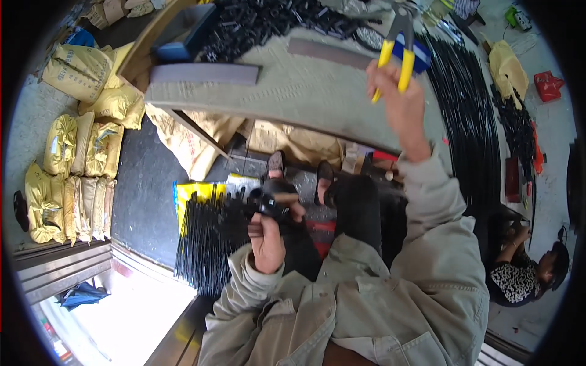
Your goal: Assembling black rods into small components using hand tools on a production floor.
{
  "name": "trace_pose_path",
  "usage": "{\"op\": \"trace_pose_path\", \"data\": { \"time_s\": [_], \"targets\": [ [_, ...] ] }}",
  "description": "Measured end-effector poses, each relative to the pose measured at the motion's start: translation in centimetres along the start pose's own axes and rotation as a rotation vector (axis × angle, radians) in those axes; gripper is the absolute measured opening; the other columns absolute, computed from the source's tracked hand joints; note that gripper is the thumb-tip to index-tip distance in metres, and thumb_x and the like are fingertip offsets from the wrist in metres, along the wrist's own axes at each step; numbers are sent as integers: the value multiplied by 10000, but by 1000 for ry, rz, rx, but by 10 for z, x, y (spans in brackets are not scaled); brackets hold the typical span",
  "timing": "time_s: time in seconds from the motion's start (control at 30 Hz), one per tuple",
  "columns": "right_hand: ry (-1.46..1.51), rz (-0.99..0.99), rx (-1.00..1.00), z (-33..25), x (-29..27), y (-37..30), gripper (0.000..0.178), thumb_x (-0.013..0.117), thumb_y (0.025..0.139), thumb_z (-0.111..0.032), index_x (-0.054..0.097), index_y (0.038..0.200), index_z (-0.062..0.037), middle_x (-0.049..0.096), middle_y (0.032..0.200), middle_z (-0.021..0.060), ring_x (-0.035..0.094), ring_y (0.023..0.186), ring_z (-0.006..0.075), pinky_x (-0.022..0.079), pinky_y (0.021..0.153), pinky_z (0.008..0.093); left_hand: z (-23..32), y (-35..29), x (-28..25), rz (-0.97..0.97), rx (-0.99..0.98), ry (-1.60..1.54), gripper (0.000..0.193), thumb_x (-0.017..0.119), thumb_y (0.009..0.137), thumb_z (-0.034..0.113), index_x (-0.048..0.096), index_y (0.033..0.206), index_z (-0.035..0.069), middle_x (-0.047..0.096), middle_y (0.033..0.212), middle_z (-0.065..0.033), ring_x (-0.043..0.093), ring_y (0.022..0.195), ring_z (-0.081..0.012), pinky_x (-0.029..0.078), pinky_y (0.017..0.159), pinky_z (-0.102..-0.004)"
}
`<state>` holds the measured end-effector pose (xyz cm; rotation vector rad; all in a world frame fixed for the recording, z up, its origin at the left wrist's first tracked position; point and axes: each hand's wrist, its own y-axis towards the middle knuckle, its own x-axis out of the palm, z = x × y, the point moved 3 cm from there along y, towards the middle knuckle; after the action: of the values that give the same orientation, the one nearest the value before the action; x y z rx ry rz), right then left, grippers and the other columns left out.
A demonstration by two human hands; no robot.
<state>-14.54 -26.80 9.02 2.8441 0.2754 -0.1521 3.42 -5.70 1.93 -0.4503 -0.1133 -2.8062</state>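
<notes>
Raised over the far right of the work table, my right hand (pixel 400 100) grips a pair of pliers (pixel 401 38) by its yellow handles, the grey jaws pointing away. My left hand (pixel 267 244) is low, above my lap, its fingers closed on a dark black part (pixel 271 206). That part is blurred and its exact kind cannot be made out. Beside the left hand, a bundle of thin black rods (pixel 204 238) lies over a yellow bag (pixel 207 192).
The work table (pixel 287 91) bears a heap of small black parts (pixel 268 24), a blue bin (pixel 183 39) and flat strips (pixel 204 74). Long black rods (pixel 467 116) lie on the right. Yellow sacks (pixel 79 73) are stacked left. Another person (pixel 525 271) sits at the far right.
</notes>
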Motion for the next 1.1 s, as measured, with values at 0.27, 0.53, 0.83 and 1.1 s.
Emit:
{"op": "trace_pose_path", "data": {
  "time_s": [0.27,0.53,0.83,1.1],
  "targets": [
    [394,-193,-299,-37,58,-161,187,624,798,-165,572,719,-4,517,855,113,499,711,148,407,632,237,39,-24,42,-310,55,18,568,334,890,500,495,1016,-30,543,854,-85,509,724,-142,409,663,-265],
    [210,-167,-385,-66,40,-192,228,633,791,-202,583,715,7,522,846,114,505,722,154,409,635,246,52,-67,57,-336,107,-5,450,389,901,419,460,1072,9,520,921,-48,460,847,-102,377,737,-239],
    [219,-164,-408,-65,27,-205,231,624,797,-195,587,717,18,521,852,106,506,732,146,404,645,235,45,-79,63,-313,187,127,509,397,892,456,491,1040,-22,518,955,-82,477,825,-138,383,728,-270],
    [171,-99,-429,-61,31,-209,208,628,793,-179,596,727,14,511,870,98,500,760,144,400,669,237,44,-76,67,-311,183,27,455,449,885,410,463,1047,-15,495,924,-51,431,777,-101,361,700,-233]
  ]
}}
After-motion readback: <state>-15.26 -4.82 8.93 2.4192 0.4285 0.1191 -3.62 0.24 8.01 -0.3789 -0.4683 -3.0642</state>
